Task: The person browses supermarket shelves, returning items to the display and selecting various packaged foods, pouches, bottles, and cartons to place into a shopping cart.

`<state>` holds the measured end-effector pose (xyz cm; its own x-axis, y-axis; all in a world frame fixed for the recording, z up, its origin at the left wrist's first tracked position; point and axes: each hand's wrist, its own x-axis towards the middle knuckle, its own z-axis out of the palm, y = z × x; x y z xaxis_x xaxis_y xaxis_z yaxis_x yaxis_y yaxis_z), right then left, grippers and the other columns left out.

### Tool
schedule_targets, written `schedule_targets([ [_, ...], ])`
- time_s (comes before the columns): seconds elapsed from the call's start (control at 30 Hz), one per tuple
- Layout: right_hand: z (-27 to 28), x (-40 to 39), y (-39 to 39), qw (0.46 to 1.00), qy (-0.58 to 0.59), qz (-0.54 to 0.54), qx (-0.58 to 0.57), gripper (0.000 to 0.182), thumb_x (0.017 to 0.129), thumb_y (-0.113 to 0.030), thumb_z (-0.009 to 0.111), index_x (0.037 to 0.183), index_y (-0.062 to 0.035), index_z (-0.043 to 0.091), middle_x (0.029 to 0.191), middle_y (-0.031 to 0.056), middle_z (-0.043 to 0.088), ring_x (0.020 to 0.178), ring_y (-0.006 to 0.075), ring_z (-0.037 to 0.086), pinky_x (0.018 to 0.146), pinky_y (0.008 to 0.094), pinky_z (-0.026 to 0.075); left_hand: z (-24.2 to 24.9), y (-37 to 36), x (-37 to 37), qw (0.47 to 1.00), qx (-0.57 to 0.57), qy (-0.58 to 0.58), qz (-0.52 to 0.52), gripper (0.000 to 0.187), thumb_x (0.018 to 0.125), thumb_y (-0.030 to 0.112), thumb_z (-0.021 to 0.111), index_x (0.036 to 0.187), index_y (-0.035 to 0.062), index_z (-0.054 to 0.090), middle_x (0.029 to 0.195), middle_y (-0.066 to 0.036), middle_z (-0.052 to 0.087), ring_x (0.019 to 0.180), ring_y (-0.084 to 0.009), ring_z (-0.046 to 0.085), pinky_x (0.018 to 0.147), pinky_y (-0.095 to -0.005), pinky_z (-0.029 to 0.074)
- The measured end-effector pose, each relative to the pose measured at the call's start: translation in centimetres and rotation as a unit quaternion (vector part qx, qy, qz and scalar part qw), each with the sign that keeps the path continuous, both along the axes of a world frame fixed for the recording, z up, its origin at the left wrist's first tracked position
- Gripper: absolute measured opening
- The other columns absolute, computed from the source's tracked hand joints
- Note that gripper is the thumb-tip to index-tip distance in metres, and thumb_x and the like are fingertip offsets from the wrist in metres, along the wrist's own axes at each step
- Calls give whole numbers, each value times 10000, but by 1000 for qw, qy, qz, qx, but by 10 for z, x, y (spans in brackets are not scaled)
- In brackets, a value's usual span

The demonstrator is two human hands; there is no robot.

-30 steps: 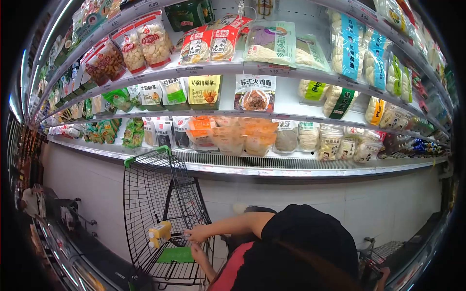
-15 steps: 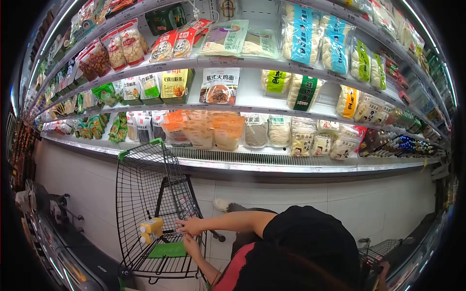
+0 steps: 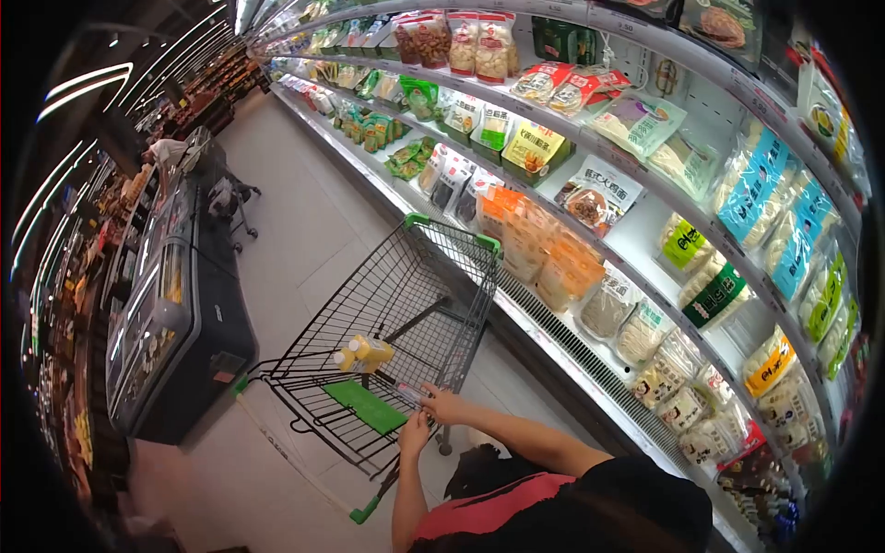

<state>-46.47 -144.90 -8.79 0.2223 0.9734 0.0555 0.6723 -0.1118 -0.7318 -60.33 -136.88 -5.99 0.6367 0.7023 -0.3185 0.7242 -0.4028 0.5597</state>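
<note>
Both my hands meet over the near side of a black wire shopping cart [image 3: 318, 313]. My right hand [image 3: 442, 405] has its fingers bent close to a small pale thing with pinkish marks [image 3: 409, 394], too small to name. Just below it, my left hand [image 3: 414, 431] is closed, its fingertips near the same spot; what it holds is hidden. A pair of yellow bottles [image 3: 371, 352] with white caps lies in the cart, beyond my hands. The green seat flap [image 3: 365, 406] of the cart is left of my left hand.
A refrigerated shelf unit [image 3: 553, 318] with bagged noodles and orange packs [image 3: 521, 235] runs along the right. The cart's handle bar [image 3: 300, 461] is at lower left. A dark freezer case [image 3: 198, 332] stands across the aisle, with another cart [image 3: 238, 207] farther along.
My view has swung left and tilted, bringing the aisle and freezer case into sight. The cart appears turned and farther right in view. My hands stay close together over its side.
</note>
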Motion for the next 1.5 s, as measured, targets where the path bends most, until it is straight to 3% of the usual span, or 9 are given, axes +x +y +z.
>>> schedule_targets([
  [0.07, -10, 3, -25, 998, 15, 15, 59, 250, 914, -240, 571, 1129, -114, 582, 1506, 209, 306, 898, 480, 630, 778, 522, 531, -9, -30, -9, 999, 37, -4, -4, 393, 996, 419, 377, 1176, 147, 597, 986, -152, 691, 958, -376, 645, 790, -488, 476],
  [0.47, 14, -46, -172, 998, 7, 16, -67, 282, 914, -263, 559, 1180, -170, 575, 1467, 211, 363, 1016, 484, 601, 849, 514, 520, 16, -189, -56, 998, -40, 39, 24, 402, 984, 400, 408, 1287, 183, 560, 1110, -174, 667, 1031, -391, 621, 855, -468, 477],
  [0.6, 9, -71, -231, 998, 0, -2, -59, 244, 939, -250, 549, 1137, -113, 581, 1438, 179, 377, 892, 429, 633, 737, 494, 534, -1, -236, -76, 997, -71, 18, 14, 387, 1011, 377, 383, 1151, 98, 613, 909, -126, 677, 837, -303, 657, 759, -414, 477],
  [0.83, 8, -119, -321, 995, 2, 6, -100, 330, 852, -215, 615, 1165, -113, 587, 1511, 174, 285, 916, 391, 638, 746, 460, 536, -28, -327, -127, 973, -174, -148, 14, 353, 1038, 269, 372, 1113, -6, 581, 914, -118, 652, 695, -191, 626, 637, -335, 465],
  [1.2, -5, -206, -452, 994, 15, 16, -104, 255, 907, -256, 575, 1119, -126, 634, 1540, 165, 270, 987, 403, 623, 825, 478, 513, -63, -449, -220, 960, -229, -163, 7, 339, 1033, 226, 361, 1153, -24, 556, 1011, -133, 649, 654, -185, 607, 638, -321, 473],
  [1.3, 2, -225, -490, 993, -26, 23, -110, 246, 929, -325, 569, 1119, -182, 631, 1372, 99, 442, 1001, 411, 595, 806, 514, 510, -49, -481, -245, 977, -195, -89, -2, 338, 1027, 254, 409, 1095, -14, 604, 810, -97, 654, 636, -153, 590, 623, -327, 460],
  [1.33, 0, -229, -500, 991, -92, 29, -89, 274, 932, -371, 539, 1132, -207, 630, 1292, 116, 480, 922, 357, 636, 743, 491, 518, -53, -495, -251, 962, -200, -185, -1, 342, 1021, 267, 433, 1057, -20, 614, 735, -103, 639, 632, -162, 585, 628, -341, 458],
  [1.37, -13, -235, -505, 991, -109, 31, -65, 268, 916, -385, 556, 1103, -210, 634, 1224, 99, 517, 890, 340, 642, 713, 477, 521, -42, -500, -259, 976, -198, -85, 17, 344, 1018, 276, 442, 1031, -18, 619, 689, -108, 632, 632, -183, 587, 629, -352, 456],
  [1.5, -1, -242, -525, 987, -130, 54, -80, 371, 817, -469, 662, 1022, -159, 649, 1037, 72, 589, 803, 297, 670, 659, 429, 536, -33, -516, -282, 962, -245, -119, -21, 298, 973, 249, 494, 994, -4, 648, 671, -97, 616, 628, -188, 596, 614, -352, 454],
])
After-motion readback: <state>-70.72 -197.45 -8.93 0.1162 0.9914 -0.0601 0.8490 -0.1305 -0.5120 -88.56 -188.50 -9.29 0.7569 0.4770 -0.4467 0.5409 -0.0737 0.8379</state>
